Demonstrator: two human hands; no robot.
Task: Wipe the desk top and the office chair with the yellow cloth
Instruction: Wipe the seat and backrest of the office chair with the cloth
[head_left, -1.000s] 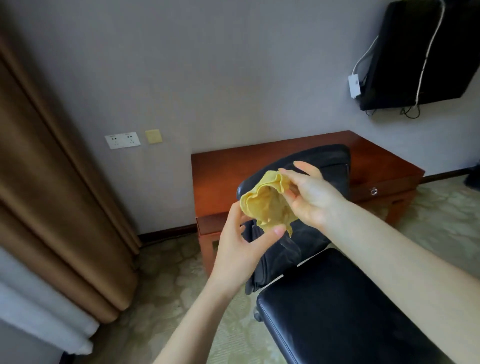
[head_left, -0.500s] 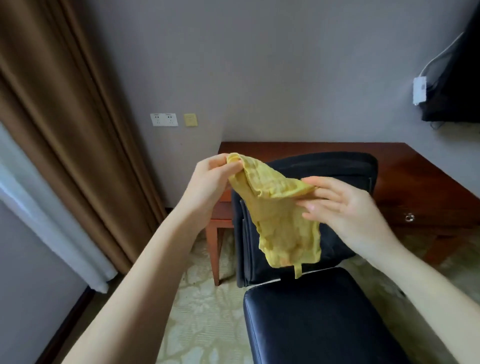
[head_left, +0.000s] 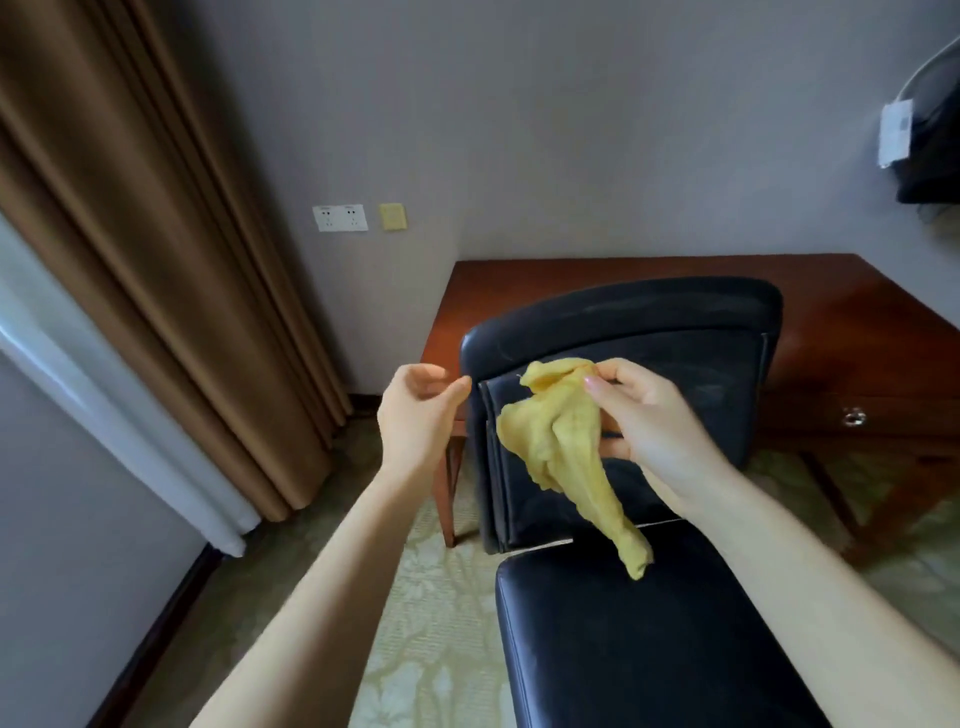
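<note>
Your left hand (head_left: 415, 415) is empty, fingers loosely curled, near the cloth but apart from it. The one yellow cloth (head_left: 561, 447) dangles in front of the backrest, pinched at its top by your right hand (head_left: 660, 431). There is one office chair (head_left: 649, 623) and one desk top (head_left: 857, 317). By my judgement the cloth has met neither yet, so all the wiping is left.

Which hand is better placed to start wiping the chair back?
Right. The right hand pinches the cloth directly in front of the chair back. The left hand is empty, beside its left edge, and would probably need to take the cloth first.
</note>
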